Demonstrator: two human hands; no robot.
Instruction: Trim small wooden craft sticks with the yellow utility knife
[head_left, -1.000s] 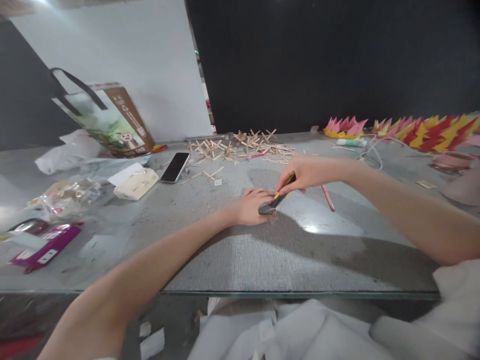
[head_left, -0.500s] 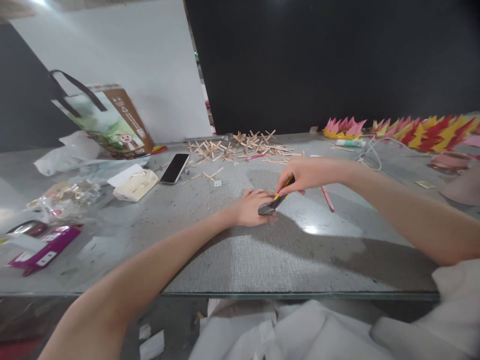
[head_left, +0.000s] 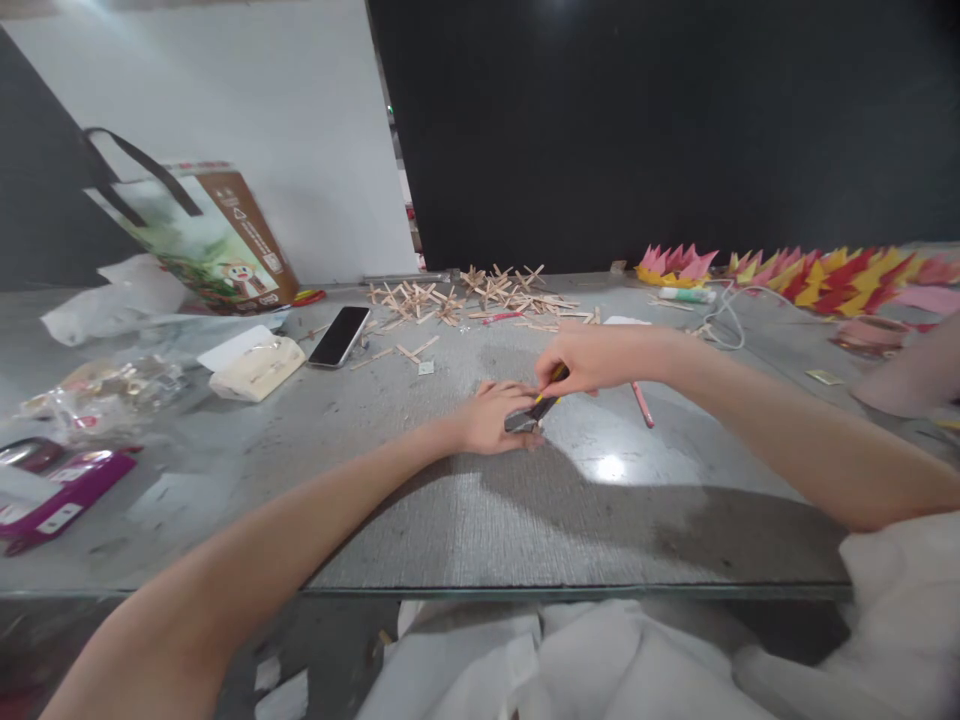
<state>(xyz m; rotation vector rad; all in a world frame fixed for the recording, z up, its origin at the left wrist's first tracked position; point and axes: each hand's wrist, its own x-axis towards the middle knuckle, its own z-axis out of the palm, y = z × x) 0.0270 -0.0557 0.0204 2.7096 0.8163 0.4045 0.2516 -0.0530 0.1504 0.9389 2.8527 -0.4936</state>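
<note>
Black-yellow tool [head_left: 535,411] clamped btwn fingers of R hand [head_left: 586,362]; L hand [head_left: 489,419] grip: can't tell. Keep L fingertips clear.

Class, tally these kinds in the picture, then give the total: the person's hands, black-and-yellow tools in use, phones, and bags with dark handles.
Hands: 2 (left hand, right hand)
Black-and-yellow tool: 1
Phone: 1
Bag with dark handles: 1
Total: 5

Tilted black-and-yellow tool [head_left: 524,418], partly hidden
</note>
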